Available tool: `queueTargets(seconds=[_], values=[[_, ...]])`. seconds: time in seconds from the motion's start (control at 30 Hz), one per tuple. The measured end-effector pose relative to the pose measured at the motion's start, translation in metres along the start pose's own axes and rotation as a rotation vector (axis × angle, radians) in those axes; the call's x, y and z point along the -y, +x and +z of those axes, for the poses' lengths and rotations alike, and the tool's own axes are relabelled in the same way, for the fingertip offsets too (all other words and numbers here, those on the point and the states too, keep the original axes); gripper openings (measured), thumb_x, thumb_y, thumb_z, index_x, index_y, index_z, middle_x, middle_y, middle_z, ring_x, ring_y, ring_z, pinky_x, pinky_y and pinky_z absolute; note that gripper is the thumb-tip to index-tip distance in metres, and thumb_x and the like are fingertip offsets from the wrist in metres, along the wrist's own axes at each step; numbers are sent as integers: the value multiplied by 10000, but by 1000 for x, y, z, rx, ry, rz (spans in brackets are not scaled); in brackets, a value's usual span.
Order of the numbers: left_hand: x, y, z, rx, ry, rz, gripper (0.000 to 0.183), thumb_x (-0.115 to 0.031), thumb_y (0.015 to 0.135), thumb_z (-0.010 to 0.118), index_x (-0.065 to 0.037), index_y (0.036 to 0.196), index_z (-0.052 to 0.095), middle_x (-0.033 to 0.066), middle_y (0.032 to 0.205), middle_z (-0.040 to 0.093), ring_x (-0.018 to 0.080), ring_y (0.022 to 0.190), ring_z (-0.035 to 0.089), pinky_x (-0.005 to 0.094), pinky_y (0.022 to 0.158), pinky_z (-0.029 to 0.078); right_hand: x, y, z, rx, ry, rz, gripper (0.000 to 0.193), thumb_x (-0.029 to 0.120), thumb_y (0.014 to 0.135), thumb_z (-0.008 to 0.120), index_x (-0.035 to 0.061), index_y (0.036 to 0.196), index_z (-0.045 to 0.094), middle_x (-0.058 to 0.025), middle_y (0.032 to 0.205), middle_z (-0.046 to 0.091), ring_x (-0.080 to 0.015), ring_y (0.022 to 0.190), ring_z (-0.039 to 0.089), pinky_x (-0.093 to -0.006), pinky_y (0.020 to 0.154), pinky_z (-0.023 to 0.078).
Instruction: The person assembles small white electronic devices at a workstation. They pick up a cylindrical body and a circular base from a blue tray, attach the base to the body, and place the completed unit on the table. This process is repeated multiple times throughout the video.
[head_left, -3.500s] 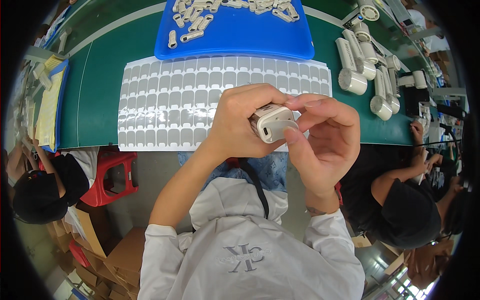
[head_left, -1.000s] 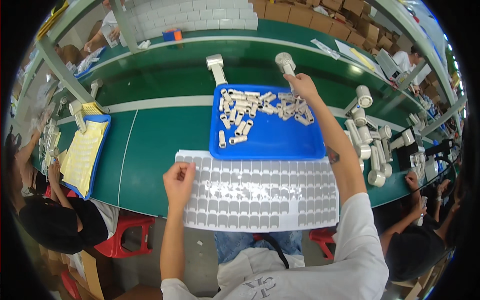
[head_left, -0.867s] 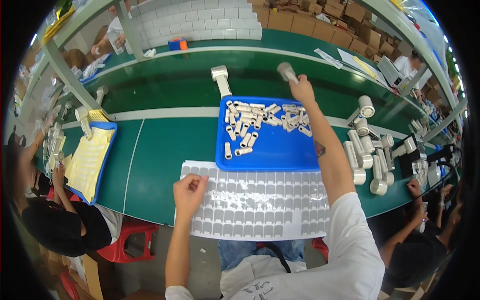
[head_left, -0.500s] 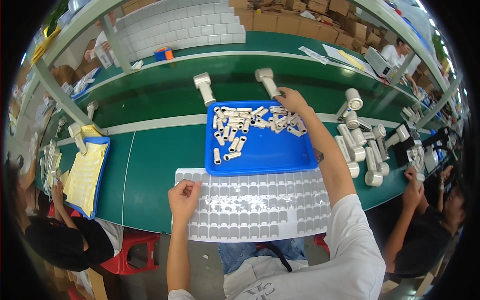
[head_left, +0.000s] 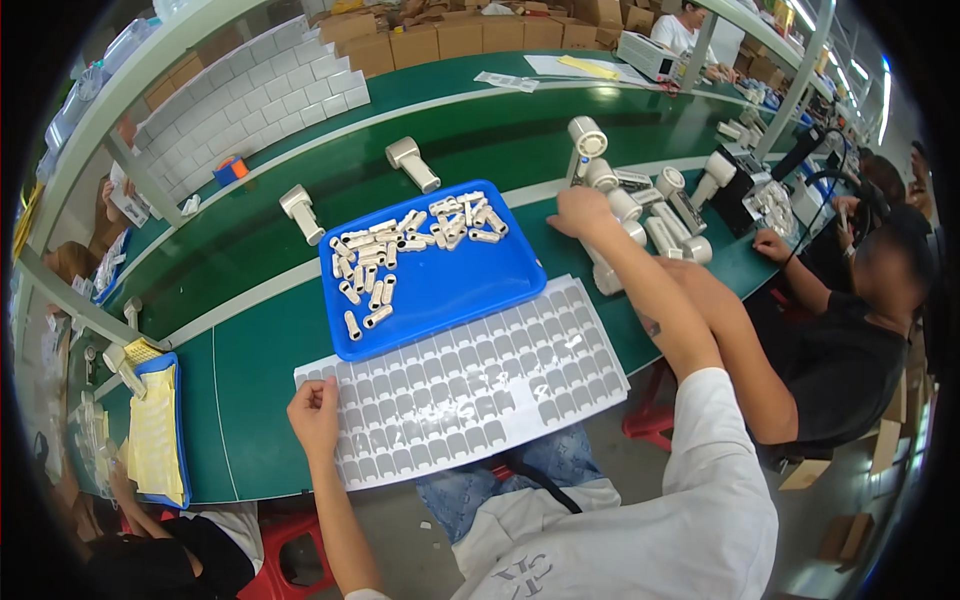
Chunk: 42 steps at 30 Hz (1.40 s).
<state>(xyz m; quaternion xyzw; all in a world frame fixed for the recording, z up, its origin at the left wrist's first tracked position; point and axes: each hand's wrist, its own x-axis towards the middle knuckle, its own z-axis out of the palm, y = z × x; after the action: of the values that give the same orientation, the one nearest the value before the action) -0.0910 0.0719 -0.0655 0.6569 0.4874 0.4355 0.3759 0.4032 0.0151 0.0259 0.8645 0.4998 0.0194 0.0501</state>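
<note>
Well apart from each other, the left hand (head_left: 315, 414) has its fingertips together at the left edge of the grey-label sheet (head_left: 440, 405) on the green worktop (head_left: 262, 400), and the right hand (head_left: 580, 212) is beside the pale handheld fans (head_left: 662, 236), whether gripping one I cannot tell.

bright ceiling tubes (head_left: 885, 110) | glare on sticker sheet (head_left: 522, 396) | edges bent, corners black

A grey-lettered white T-shirt (head_left: 660, 500) is worn with patterned blue trousers (head_left: 568, 458).
</note>
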Motion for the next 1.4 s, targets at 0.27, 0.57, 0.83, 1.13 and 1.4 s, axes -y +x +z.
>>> queueTargets(seconds=[0.27,0.57,0.83,1.13,1.4], values=[[-8,8,-3,121,91,-8,207,-165,869,707,14,780,655,-17,616,564,44,563,490,209,519,383,-6,-22,8,82,-60,1,454,273,824,702,42,1204,610,-181,1113,663,-324,1039,658,-388,805,564],[-91,-53,26,297,-19,250,208,-110,785,758,-48,965,673,35,930,698,142,869,640,287,734,479,-7,-114,-77,-352,395,-337,394,310,804,699,10,1051,632,-241,1038,613,-392,888,643,-439,798,519],[-150,-86,115,272,-205,434,829,-128,620,886,-66,1328,459,136,1360,460,256,1206,500,385,954,454,30,-174,-61,438,1380,-232,373,404,979,531,33,945,557,-32,747,552,-138,489,618,-245,418,521],[-116,-79,82,422,80,45,644,-300,654,882,-18,1142,570,123,948,656,168,821,653,295,707,533,61,-137,9,-204,745,-573,210,225,897,610,24,950,638,-122,899,629,-270,822,629,-377,745,526],[-99,-44,88,375,283,-41,395,-380,764,784,-29,899,664,108,858,648,194,736,579,317,634,442,110,-22,43,-305,169,-292,217,124,821,565,39,955,714,-148,1156,610,-313,1082,586,-428,853,522]])
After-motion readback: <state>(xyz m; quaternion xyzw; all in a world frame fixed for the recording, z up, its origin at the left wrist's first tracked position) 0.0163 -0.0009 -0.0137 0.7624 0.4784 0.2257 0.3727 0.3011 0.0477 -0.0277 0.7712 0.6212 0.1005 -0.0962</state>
